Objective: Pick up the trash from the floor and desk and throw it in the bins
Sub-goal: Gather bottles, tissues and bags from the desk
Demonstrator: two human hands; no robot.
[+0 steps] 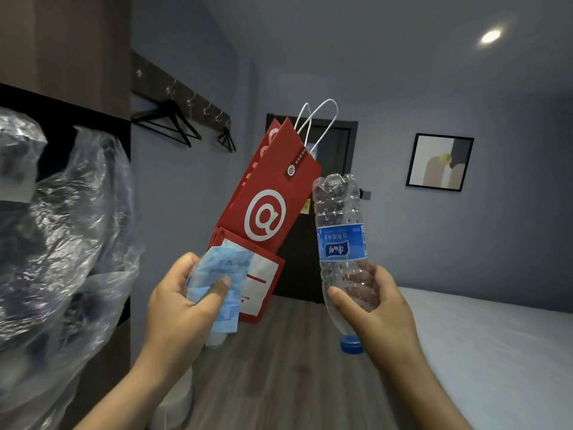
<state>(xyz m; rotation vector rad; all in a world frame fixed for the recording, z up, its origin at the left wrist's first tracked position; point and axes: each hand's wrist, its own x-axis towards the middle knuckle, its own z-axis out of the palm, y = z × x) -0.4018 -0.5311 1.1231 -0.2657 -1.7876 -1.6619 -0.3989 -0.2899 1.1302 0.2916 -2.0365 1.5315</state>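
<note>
I'd carry firmly toward the bins: left hand [186,302] pinching flattened red paper bag [266,206] and pale-blue plastic wrapper [220,274], right hand [381,308] gripping upturned clear plastic bottle [339,225].

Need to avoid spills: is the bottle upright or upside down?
Upside down: the bottle has its cap down, below the right hand, base up.

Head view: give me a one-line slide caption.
Left hand grips a red paper bag and blue wrapper; right hand holds an upturned plastic bottle.
</note>
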